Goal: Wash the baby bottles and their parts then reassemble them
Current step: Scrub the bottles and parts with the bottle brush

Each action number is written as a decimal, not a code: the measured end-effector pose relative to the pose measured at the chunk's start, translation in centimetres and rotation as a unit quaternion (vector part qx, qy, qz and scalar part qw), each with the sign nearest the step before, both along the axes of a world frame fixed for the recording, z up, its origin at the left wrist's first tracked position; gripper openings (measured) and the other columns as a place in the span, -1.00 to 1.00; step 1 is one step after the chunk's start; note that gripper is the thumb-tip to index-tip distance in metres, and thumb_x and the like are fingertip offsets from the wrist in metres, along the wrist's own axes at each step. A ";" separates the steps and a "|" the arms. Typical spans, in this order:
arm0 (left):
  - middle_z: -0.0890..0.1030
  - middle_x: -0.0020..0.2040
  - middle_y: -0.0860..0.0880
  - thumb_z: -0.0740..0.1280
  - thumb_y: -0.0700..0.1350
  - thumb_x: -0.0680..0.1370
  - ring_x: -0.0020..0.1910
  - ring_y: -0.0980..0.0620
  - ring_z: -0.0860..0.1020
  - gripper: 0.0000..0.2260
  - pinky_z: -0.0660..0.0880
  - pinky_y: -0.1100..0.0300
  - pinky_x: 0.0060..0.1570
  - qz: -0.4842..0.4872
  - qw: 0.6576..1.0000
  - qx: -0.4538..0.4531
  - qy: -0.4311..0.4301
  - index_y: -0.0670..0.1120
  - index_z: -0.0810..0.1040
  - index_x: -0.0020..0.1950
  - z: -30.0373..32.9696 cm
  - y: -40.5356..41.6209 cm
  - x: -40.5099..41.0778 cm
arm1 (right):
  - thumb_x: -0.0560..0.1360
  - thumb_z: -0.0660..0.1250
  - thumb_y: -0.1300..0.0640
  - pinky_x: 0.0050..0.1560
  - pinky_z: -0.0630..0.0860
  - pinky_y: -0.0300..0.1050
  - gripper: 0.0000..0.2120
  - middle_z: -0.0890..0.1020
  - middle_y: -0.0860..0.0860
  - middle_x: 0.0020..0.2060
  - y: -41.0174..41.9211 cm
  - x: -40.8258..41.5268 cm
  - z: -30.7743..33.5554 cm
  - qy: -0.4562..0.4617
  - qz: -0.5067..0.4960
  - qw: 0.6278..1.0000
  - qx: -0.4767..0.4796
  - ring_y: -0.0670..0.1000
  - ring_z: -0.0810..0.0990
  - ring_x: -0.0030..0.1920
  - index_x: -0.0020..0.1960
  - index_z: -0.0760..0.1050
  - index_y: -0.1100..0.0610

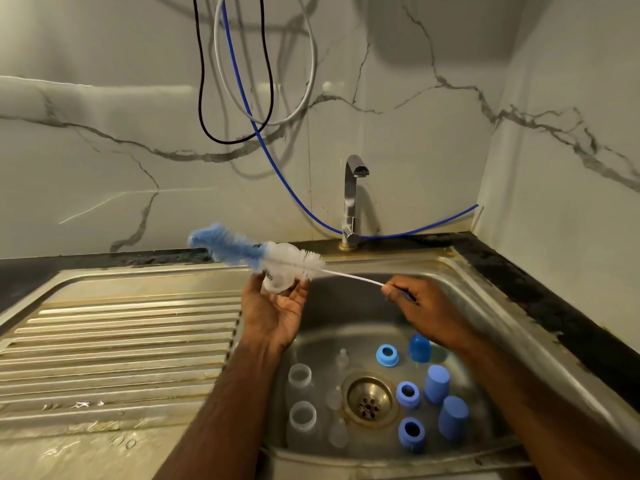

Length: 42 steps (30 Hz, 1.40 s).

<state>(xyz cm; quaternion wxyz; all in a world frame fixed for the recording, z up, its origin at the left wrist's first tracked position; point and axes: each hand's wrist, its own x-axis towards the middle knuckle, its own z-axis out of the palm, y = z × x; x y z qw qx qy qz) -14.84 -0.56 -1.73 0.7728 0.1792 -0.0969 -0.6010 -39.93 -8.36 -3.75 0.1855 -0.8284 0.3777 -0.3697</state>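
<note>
Over steel sink: left hand gripping clear bottle, right hand pinching brush; label unreadable.

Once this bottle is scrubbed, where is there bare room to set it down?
The ribbed drainboard left of the basin is bare, and so is the basin's far floor toward the tap. Around the drain it is crowded: clear bottles on its left, blue collars and blue caps on its right.
</note>
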 end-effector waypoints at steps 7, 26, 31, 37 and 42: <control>0.61 0.25 -0.27 0.29 0.13 0.59 0.16 -0.18 0.63 -0.50 0.62 0.00 0.05 0.010 1.000 0.007 -0.006 -0.15 0.46 0.43 -0.3 -0.1 0.4 | 0.62 0.15 -0.22 -0.17 0.54 -0.11 -0.75 0.57 -0.14 -0.30 0.6 1.0 -0.2 -0.003 0.006 1.000 -0.025 -0.12 0.57 -0.23 -0.09 0.51 -0.15; 0.70 0.01 -0.23 0.25 0.04 0.61 -0.13 -0.06 0.65 -0.64 0.65 0.18 -0.19 -0.034 0.998 0.025 -0.039 -0.18 0.55 0.26 -0.6 -0.5 0.0 | 0.65 0.19 -0.11 -0.20 0.48 -0.15 -0.78 0.55 -0.16 -0.30 0.4 1.2 -0.3 0.018 0.022 1.000 -0.002 -0.12 0.54 -0.26 -0.16 0.47 -0.17; 0.67 0.11 -0.25 0.27 0.02 0.58 -0.05 -0.09 0.64 -0.59 0.65 0.18 -0.19 -0.029 0.999 0.020 -0.038 -0.18 0.51 0.34 -0.5 -0.5 1.1 | 0.66 0.20 -0.06 -0.16 0.47 -0.15 -0.77 0.55 -0.09 -0.33 -0.4 -0.4 0.4 -0.003 -0.015 1.000 0.018 -0.11 0.52 -0.26 -0.13 0.51 -0.07; 0.70 0.10 -0.21 0.28 0.05 0.52 -0.07 -0.10 0.71 -0.59 0.66 0.12 -0.08 -0.026 0.999 -0.005 -0.042 -0.14 0.56 0.28 -0.9 -0.5 0.3 | 0.66 0.19 -0.07 -0.15 0.52 -0.12 -0.78 0.55 -0.12 -0.32 0.5 1.0 0.1 0.019 0.029 0.999 0.031 -0.11 0.54 -0.25 -0.14 0.50 -0.11; 0.70 0.05 -0.22 0.28 0.07 0.47 -0.15 -0.07 0.67 -0.56 0.60 0.12 -0.20 -0.052 0.988 -0.001 -0.148 -0.12 0.55 0.27 -0.6 -0.3 0.7 | 0.66 0.17 -0.07 -0.15 0.45 -0.17 -0.76 0.53 -0.14 -0.34 -0.1 0.1 0.3 0.011 0.006 0.999 0.037 -0.17 0.52 -0.27 -0.14 0.49 -0.10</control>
